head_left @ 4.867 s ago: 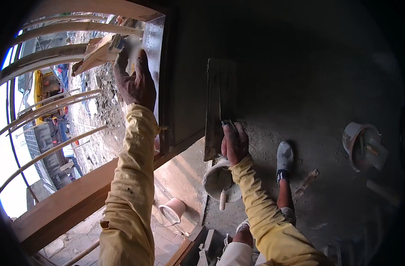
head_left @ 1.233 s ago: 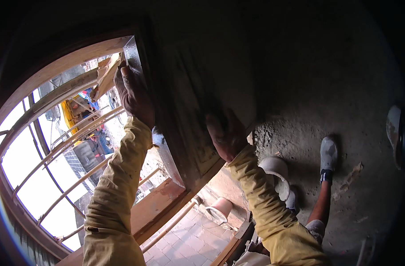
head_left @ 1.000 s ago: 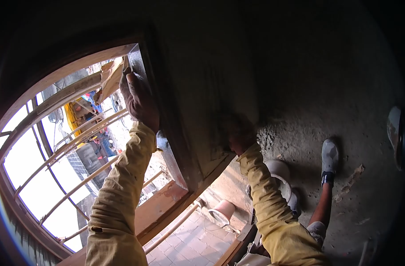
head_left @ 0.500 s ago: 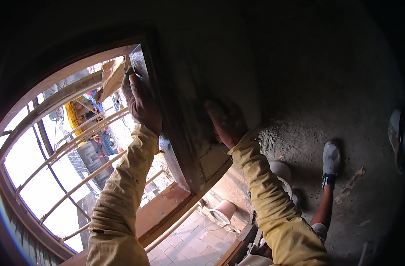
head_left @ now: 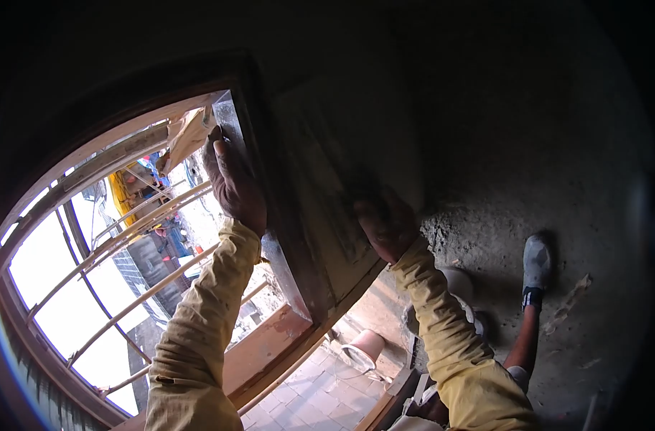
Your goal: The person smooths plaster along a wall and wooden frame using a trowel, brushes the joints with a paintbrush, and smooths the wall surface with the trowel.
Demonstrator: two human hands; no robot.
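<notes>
My left hand (head_left: 237,188) is closed round the side of the wooden window frame (head_left: 284,276), its thumb pointing up along the inner face. To the right, my right hand (head_left: 386,228) rests near the dark wall surface (head_left: 327,179) beside the frame. Its fingers are curled, and deep shadow hides whatever they may hold. Smeared streaks show on the wall just left of this hand. Long yellow sleeves cover both of my arms.
Thin poles (head_left: 144,298) cross the bright window opening. A pinkish bucket (head_left: 365,346) stands on the tiled floor (head_left: 313,388) below. At the right are a leg and a shoe (head_left: 537,262), with a pale container (head_left: 455,281) nearby.
My right hand has moved right and slightly down along the wall. The left hand remains on the frame, while the view has shifted a little.
</notes>
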